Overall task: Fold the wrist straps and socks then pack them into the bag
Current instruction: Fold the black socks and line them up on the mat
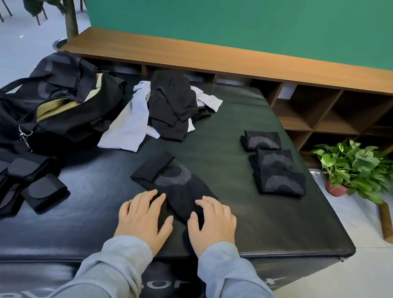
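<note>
Both my left hand [144, 219] and right hand [214, 222] press relaxed, spread fingers on the flat black knit sock [176, 183], grasping nothing.

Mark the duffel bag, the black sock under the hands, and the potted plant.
duffel bag [15, 112], head view, side panel.
black sock [174, 178], head view, grey patch.
potted plant [355, 165], head view, leaves.

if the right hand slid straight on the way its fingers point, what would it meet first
Likely more of the black sock it already rests on: the right hand points up and left along it. Beyond lies bare mat, then the unfolded sock pile.
</note>
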`<state>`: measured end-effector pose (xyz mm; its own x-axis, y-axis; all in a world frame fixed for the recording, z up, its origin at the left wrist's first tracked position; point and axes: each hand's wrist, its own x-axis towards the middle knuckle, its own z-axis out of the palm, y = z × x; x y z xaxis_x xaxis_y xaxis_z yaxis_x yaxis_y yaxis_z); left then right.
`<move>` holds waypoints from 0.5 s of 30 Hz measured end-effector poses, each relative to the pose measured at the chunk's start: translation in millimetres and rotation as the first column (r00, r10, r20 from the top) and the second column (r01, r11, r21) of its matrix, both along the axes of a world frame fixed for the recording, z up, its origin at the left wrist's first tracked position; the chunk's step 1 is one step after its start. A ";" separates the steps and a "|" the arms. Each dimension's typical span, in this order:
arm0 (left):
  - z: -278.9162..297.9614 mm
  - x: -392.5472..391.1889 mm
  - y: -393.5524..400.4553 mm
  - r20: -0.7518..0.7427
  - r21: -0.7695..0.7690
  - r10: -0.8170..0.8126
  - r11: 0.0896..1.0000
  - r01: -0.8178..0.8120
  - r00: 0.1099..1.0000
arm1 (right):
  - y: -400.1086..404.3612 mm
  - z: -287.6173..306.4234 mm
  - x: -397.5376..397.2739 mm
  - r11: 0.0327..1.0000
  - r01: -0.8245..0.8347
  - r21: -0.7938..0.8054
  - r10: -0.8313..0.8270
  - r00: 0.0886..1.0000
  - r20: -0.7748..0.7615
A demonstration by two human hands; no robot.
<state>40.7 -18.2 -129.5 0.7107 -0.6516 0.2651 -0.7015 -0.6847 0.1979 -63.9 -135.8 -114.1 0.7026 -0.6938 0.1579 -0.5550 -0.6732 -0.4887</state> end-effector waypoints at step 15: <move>-3.1 0.5 5.9 -0.030 -0.100 -0.310 0.947 0.306 0.950 | 0.4 1.7 -7.1 0.994 -0.097 0.054 0.089 0.986 0.139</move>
<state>41.3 -12.3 -132.6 0.4916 -0.8146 0.3077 -0.8644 -0.4135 0.2860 -71.0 -135.4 -112.5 0.7395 -0.6376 0.2160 -0.4170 -0.6858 -0.5965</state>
